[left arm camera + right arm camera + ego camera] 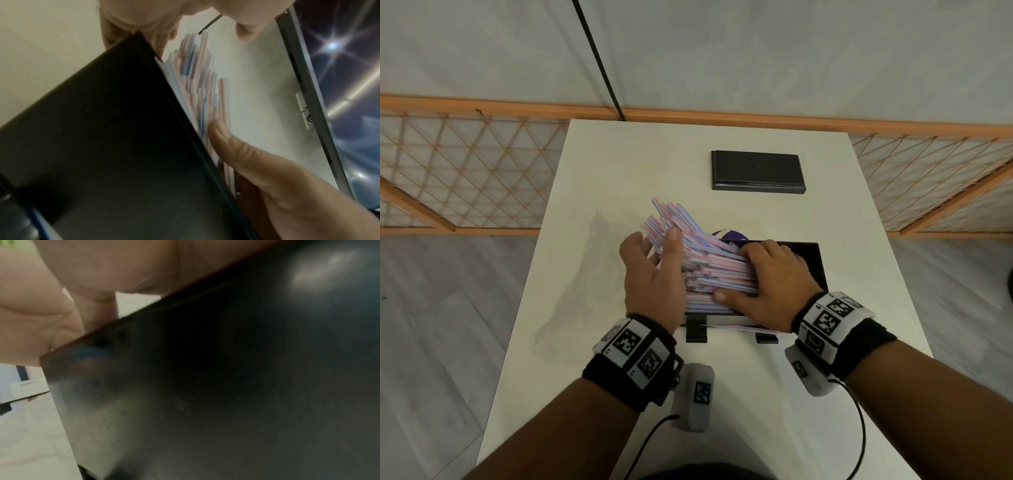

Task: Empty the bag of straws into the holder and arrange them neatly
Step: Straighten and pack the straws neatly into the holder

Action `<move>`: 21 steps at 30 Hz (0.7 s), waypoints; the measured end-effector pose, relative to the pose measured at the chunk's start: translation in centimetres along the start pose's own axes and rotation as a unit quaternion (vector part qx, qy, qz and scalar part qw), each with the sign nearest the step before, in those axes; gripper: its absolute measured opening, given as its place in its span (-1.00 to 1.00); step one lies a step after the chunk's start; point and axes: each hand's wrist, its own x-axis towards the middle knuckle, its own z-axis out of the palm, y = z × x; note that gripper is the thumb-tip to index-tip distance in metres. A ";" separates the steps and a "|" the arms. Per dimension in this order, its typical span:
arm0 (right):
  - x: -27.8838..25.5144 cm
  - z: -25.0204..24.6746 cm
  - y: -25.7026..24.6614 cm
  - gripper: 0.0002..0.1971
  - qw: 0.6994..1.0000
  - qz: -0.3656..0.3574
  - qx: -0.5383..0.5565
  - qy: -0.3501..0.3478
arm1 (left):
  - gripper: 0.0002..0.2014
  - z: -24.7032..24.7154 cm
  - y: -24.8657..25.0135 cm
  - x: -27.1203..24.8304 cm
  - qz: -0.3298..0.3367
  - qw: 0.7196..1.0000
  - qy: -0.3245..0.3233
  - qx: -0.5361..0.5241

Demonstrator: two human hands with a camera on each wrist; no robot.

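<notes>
A thick bundle of pink-and-blue striped straws (688, 253) lies slanted across the open black holder (816, 263), its left ends fanned out past the holder. My left hand (654, 246) cups those loose ends, thumb on top and fingers spread. My right hand (732, 274) grips the bundle's right part, fingers curled over the far side, thumb on the near side. The left wrist view shows the straws (201, 81) against the holder's dark wall (102, 129) and my thumb (226, 141) touching them. The empty clear bag (585, 284) lies flat at the left.
The holder's black lid (756, 171) lies at the back of the white table (859, 308). A purple object (734, 235) shows behind the straws. One stray straw (750, 329) lies by the holder's front feet. An orange lattice fence (465, 171) stands beyond the table.
</notes>
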 end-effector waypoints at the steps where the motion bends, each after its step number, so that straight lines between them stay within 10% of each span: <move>1: 0.0 0.0 0.2 -0.09 1.000 0.003 0.018 -0.006 | -0.20 0.0 0.0 0.3 0.007 1.000 0.006 -0.001; 21: 2.2 0.6 -1.4 -0.19 0.995 -0.033 0.086 -0.035 | -0.44 0.6 -1.0 -0.3 0.083 0.993 -0.035 0.081</move>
